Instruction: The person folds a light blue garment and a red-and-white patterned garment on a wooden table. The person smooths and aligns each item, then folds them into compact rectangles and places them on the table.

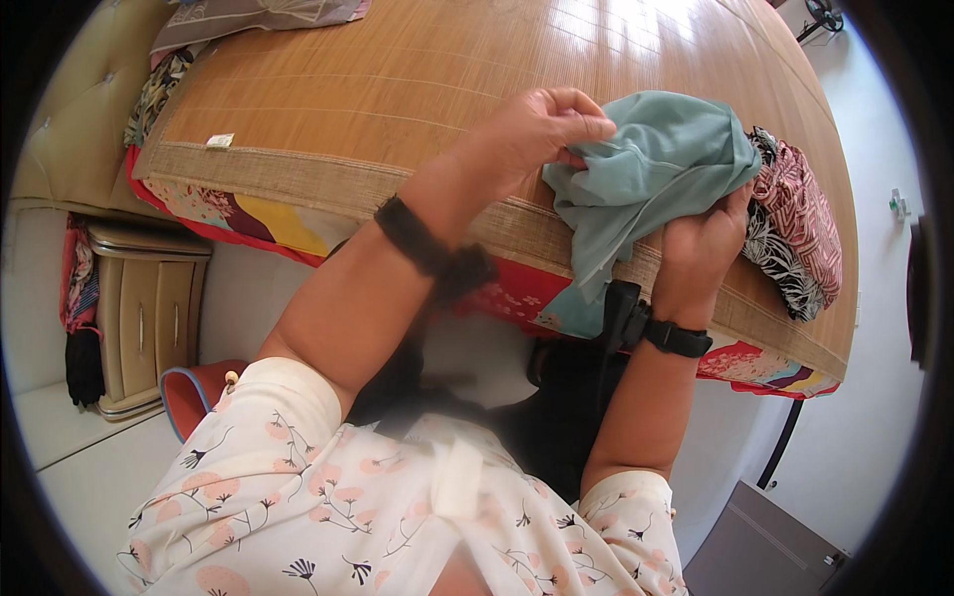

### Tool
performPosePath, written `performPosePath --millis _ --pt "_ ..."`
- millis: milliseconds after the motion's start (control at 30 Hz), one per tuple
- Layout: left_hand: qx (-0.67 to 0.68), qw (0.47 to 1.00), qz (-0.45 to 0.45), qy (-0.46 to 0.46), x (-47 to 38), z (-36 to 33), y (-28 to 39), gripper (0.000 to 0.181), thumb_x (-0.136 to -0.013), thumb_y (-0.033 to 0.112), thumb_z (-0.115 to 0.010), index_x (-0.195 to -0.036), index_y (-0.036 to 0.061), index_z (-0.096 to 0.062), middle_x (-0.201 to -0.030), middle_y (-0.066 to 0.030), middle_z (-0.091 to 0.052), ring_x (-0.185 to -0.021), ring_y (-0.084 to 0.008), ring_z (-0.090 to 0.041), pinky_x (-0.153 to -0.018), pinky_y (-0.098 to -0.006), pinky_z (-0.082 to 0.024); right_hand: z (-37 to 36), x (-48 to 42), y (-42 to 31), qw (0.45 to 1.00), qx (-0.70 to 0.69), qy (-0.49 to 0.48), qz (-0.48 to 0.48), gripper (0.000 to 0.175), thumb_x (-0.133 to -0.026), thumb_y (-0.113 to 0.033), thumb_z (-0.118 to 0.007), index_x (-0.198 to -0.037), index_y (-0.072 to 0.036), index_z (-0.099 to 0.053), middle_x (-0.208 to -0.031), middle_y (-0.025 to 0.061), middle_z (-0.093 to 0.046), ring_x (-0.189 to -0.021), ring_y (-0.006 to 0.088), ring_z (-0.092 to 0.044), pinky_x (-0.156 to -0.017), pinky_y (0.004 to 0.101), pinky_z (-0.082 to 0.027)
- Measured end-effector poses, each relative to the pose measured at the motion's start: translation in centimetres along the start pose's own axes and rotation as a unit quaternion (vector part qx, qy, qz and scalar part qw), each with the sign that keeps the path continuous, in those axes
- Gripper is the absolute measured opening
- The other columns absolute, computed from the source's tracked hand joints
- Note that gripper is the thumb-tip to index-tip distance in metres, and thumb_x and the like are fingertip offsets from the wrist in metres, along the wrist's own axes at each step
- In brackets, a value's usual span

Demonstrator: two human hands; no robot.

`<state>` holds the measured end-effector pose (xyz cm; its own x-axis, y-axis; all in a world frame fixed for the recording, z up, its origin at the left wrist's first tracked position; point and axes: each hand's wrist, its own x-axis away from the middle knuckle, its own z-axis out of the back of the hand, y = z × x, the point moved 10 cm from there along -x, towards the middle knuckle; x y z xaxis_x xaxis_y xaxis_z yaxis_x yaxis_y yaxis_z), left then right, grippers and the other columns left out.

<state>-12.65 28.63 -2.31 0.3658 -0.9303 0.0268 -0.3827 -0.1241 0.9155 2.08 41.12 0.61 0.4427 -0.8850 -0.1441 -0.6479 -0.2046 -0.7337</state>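
Note:
A crumpled teal-green cloth garment (656,164) with pale seams is held up over the near edge of a bed covered by a bamboo mat (358,82). My left hand (548,130) pinches the garment's left side between thumb and fingers. Under its right side is my right hand (708,231), gripping it, the fingers partly hidden by the cloth. A lower corner of the garment hangs past the mat's woven border. Close to the right hand, on the mat, lie folded clothes: a red-and-white patterned one (801,216) beside a black-and-white leaf-patterned one (782,261).
A grey patterned cloth (261,18) lies at the far left of the bed, near the padded headboard (67,119). A beige bedside cabinet (145,313) and an orange bin-like container (194,391) stand at left. A grey panel (764,540) is at lower right. Each wrist wears a black strap.

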Motion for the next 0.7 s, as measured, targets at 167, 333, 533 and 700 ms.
performPosePath --millis 167,333,533,700 --pt "-0.018 0.997 -0.003 -0.070 2.2 -2.7 -0.2 0.030 -0.095 0.022 -0.058 -0.121 0.0074 -0.059 -0.110 -0.0056 -0.063 -0.097 -0.0136 -0.060 -0.084 -0.0268 -0.051 -8.8 5.6 1.7 0.961 0.008 -0.268 -0.071 0.024 -0.101 -0.020 -0.047 -0.114 -0.002 -0.055 -0.137 0.0179 -0.050 -0.124 0.0280 -0.053 -0.098 0.0414 -0.048" --pt "0.383 0.920 -0.041 -0.077 5.1 -2.3 -0.1 0.035 -0.104 0.031 -0.037 -0.128 0.0086 -0.050 -0.116 -0.0018 -0.058 -0.104 -0.0113 -0.055 -0.087 -0.0262 -0.049 -12.3 8.1 2.7 0.898 0.061 -0.428 -0.080 0.022 -0.101 -0.020 -0.048 -0.109 0.000 -0.056 -0.125 0.0222 -0.059 -0.109 0.0281 -0.063 -0.088 0.0371 -0.054" --pt "0.161 0.974 -0.156 0.018 3.4 2.8 1.9 0.038 -0.100 0.031 -0.043 -0.130 0.0089 -0.049 -0.120 -0.0034 -0.056 -0.109 -0.0144 -0.053 -0.091 -0.0279 -0.046 -3.2 1.9 2.0 0.985 0.162 -0.057 -0.035 0.019 -0.097 -0.014 -0.056 -0.110 0.001 -0.058 -0.113 0.0177 -0.065 -0.095 0.0226 -0.066 -0.080 0.0322 -0.055" --pt "-0.127 0.961 -0.226 0.091 4.7 4.6 3.7 0.042 -0.097 0.032 -0.048 -0.132 0.0092 -0.048 -0.124 -0.0048 -0.054 -0.112 -0.0171 -0.052 -0.095 -0.0294 -0.044 -3.8 2.2 3.8 0.957 0.265 -0.116 -0.022 0.030 -0.096 -0.012 -0.058 -0.123 0.002 -0.053 -0.106 0.0101 -0.066 -0.087 0.0149 -0.063 -0.074 0.0266 -0.052"
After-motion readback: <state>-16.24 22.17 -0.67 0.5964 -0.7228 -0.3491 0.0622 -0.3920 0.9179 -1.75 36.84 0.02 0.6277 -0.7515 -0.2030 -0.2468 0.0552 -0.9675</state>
